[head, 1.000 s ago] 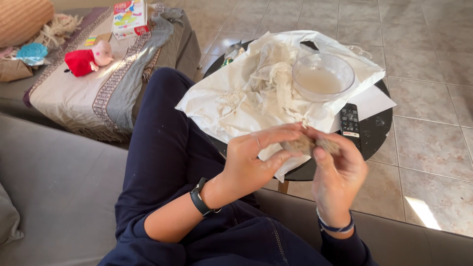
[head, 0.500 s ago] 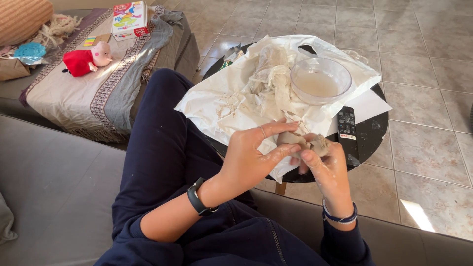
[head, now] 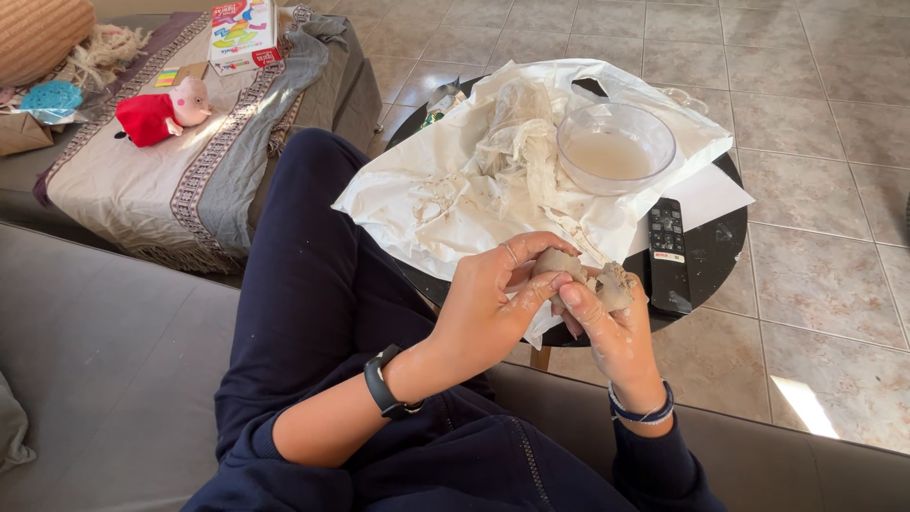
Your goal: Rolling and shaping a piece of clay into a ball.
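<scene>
My left hand (head: 493, 299) and my right hand (head: 607, 327) meet just in front of a small round black table (head: 706, 256). Between their fingers is a lump of grey clay (head: 592, 275); the left fingers pinch its left end, the right hand cups its right end. Both hands are smeared with pale clay. On the table lies a crumpled white plastic sheet (head: 455, 199), and on it stands a clear bowl (head: 616, 147) of cloudy water. A black remote control (head: 666, 251) lies on the table to the right of my hands.
I sit on a grey sofa (head: 104, 351) with my dark-trousered legs stretched toward the table. At the upper left a bench with a fringed cloth (head: 180, 180) carries a red and pink soft toy (head: 161, 114) and a colourful box (head: 245, 33). The floor is beige tile (head: 815, 123).
Both hands have kept working the clay lump, shifting slightly left and turning it. The left fingers now pinch its left end. Nothing on the table has moved.
</scene>
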